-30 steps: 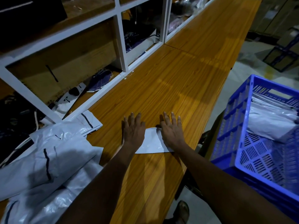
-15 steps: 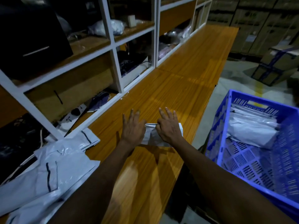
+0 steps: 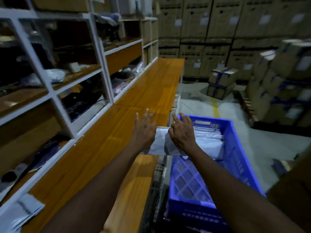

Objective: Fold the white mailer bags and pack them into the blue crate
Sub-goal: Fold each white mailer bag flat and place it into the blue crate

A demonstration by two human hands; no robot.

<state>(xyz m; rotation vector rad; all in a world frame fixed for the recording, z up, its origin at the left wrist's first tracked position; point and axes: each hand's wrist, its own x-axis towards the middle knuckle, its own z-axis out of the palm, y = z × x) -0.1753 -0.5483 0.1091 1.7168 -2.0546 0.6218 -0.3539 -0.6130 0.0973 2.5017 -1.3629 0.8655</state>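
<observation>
A folded white mailer bag point(image 3: 159, 142) hangs in the air between my two hands, over the right edge of the wooden counter point(image 3: 107, 142) and next to the blue crate point(image 3: 239, 148). My left hand point(image 3: 144, 130) grips its left side, fingers spread upward. My right hand point(image 3: 182, 133) grips its right side, just over the crate's left wall. Inside the crate lie several folded white mailer bags point(image 3: 208, 140) at its far end. An unfolded white mailer bag point(image 3: 18, 214) shows at the counter's near left corner.
White-framed shelving point(image 3: 55, 96) with dark items runs along the counter's left. Stacked cardboard boxes point(image 3: 218, 31) fill the back wall and the right side. A taped box point(image 3: 222, 81) sits on the grey floor beyond the crate.
Both hands lifted the folded bag off the counter and carried it right toward the crate. The view swung up and right, so the pile of loose bags is nearly out of frame.
</observation>
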